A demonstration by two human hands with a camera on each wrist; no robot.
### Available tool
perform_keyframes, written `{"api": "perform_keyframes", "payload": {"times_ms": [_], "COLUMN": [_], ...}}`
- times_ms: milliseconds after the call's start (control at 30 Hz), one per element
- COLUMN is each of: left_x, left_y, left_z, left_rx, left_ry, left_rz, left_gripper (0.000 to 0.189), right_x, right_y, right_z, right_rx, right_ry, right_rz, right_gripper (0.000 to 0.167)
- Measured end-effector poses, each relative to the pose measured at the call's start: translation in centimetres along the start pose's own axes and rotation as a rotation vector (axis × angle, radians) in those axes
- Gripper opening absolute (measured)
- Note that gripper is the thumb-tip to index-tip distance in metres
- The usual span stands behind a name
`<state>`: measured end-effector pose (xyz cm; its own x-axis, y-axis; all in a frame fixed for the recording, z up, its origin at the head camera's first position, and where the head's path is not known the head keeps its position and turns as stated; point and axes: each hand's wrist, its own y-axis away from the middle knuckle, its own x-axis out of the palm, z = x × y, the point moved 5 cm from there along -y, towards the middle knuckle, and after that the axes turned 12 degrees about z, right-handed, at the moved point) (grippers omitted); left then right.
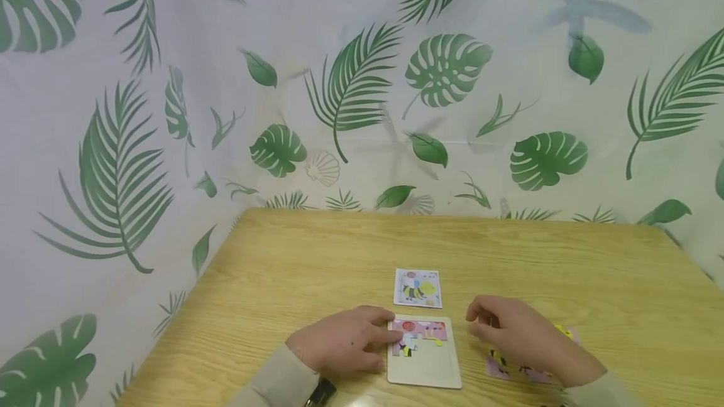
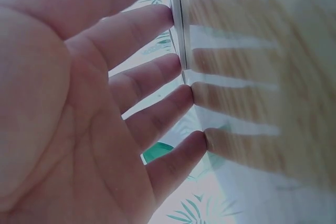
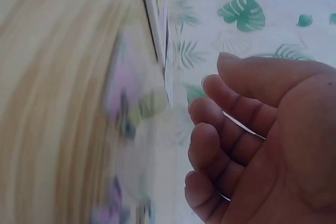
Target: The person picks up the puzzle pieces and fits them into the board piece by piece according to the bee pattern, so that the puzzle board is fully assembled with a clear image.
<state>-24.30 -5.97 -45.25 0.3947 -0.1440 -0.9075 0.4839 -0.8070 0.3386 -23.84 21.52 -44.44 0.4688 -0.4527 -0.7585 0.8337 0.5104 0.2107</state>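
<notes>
white curtain (image 1: 362, 80) w/ green leaves; tan wood-grain table (image 1: 565, 269); beige sleeves (image 1: 277, 382).

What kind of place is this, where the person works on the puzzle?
Probably a small staged recording corner, not a lived-in room: a plain wooden table is closed in on all sides by a hanging leaf-print curtain, and on it lie only a puzzle board and a picture card.

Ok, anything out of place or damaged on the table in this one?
Nothing stands out. The puzzle board lies flat with only its top rows filled, the left hand steadying its edge. The right hand hovers over loose pieces on the table. The picture card lies slightly askew behind the board.
</notes>
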Motion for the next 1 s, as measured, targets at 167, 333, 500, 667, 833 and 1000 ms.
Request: {"api": "perform_keyframes", "payload": {"times_ms": [167, 333, 500, 667, 833, 1000], "left_x": [-0.3, -0.4, -0.5, -0.4, -0.5, -0.5], "left_y": [0.2, 0.1, 0.0, 0.0, 0.1, 0.1], "left_z": [-0.1, -0.3, -0.3, -0.3, -0.3, -0.3], "left_rx": [0.001, 0.013, 0.023, 0.024, 0.030, 0.034], "left_ry": [-0.013, -0.033, -0.046, -0.047, -0.053, -0.061], "left_rz": [0.002, 0.008, 0.005, 0.003, -0.004, -0.005], "left_gripper": [0.054, 0.054, 0.054, 0.054, 0.053, 0.053], "right_x": [-0.9, -1.6, -2.4, -2.9, -3.2, -3.1], "right_y": [1.3, 2.5, 3.5, 3.8, 3.8, 3.8], "right_z": [-1.6, -3.4, -4.8, -5.8, -6.4, -6.9], "right_rx": [0.042, 0.107, 0.137, 0.143, 0.138, 0.137], "right_ry": [-0.002, -0.012, -0.005, 0.017, 0.020, 0.020], "right_rz": [-0.038, -0.044, -0.035, -0.024, -0.010, -0.007], "right_gripper": [0.017, 0.021, 0.030, 0.034, 0.037, 0.040]}}
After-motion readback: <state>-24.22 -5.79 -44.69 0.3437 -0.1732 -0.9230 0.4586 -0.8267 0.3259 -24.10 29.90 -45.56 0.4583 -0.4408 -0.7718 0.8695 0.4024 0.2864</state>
